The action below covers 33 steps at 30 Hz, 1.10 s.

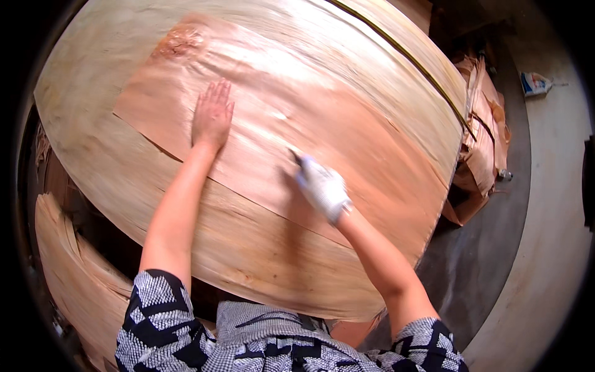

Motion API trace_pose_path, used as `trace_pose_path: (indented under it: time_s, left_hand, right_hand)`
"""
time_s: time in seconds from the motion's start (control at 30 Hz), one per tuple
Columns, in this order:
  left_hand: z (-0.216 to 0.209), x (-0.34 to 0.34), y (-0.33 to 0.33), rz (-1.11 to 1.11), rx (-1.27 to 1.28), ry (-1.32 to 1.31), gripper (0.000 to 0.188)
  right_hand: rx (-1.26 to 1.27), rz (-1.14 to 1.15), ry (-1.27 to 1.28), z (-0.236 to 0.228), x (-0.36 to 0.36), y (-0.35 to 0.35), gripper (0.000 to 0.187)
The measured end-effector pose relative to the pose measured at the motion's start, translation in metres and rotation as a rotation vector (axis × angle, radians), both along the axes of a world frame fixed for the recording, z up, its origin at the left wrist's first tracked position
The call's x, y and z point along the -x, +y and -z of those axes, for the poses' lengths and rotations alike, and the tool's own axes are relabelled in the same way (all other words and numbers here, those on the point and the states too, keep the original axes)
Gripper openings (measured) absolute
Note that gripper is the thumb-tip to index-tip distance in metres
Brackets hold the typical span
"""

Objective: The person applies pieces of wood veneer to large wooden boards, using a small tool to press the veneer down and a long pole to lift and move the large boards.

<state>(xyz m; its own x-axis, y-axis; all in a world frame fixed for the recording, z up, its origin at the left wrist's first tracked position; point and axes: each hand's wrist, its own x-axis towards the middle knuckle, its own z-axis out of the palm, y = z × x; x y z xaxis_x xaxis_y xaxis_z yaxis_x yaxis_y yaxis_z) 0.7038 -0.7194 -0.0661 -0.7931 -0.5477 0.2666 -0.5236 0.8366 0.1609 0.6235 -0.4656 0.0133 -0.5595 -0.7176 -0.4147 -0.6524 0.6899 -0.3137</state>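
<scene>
A thin reddish-tan sheet of wood veneer [359, 136] lies slantwise over larger, paler veneer sheets [93, 133]. My left hand [213, 115], bare, presses flat on the reddish sheet with its fingers stretched out. To the right and nearer me, my right hand [323, 188] wears a white glove and is closed on a small dark pointed tool [294, 156]. Blur hides the tool's exact kind. Its tip points up and left above the reddish sheet, and I cannot tell whether it touches. A rough, wrinkled knot patch [180, 42] marks the sheet's far left corner.
A long dark gap [409, 56] runs between pale sheets at the far right. Crumpled veneer scraps [483, 136] are heaped beyond the stack's right edge. A white and blue container [535, 84] lies on the floor farther right. More veneer [74, 266] stands at the lower left.
</scene>
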Motion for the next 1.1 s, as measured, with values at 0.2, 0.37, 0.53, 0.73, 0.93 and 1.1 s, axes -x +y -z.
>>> trace_pose_path:
  time_s: [0.2,0.37,0.53,0.73,0.93,1.1]
  left_hand:
    - [-0.002,0.014,0.004,0.039,-0.035,0.015,0.04]
    - [0.024,-0.008,-0.024,0.118,0.131,0.048,0.04]
    - [-0.008,0.044,0.136,0.188,-0.531,0.423,0.044]
    - [-0.016,0.055,0.323,0.365,-0.165,-0.006,0.055]
    - [-0.027,0.055,0.324,0.312,-0.098,-0.119,0.055]
    - [-0.017,0.049,0.311,0.31,-0.073,-0.109,0.055]
  right_hand:
    - [0.094,0.156,-0.069,0.021,-0.005,-0.119,0.027]
    - [-0.243,-0.131,-0.069,0.011,-0.053,0.09,0.019]
    - [-0.287,-0.194,0.052,0.009,-0.037,0.228,0.012]
    - [-0.251,-0.194,0.032,0.007,-0.002,0.333,0.012]
    - [-0.671,0.108,0.104,-0.001,0.015,0.629,0.008]
    - [0.287,-0.133,0.165,-0.023,0.024,0.396,0.015]
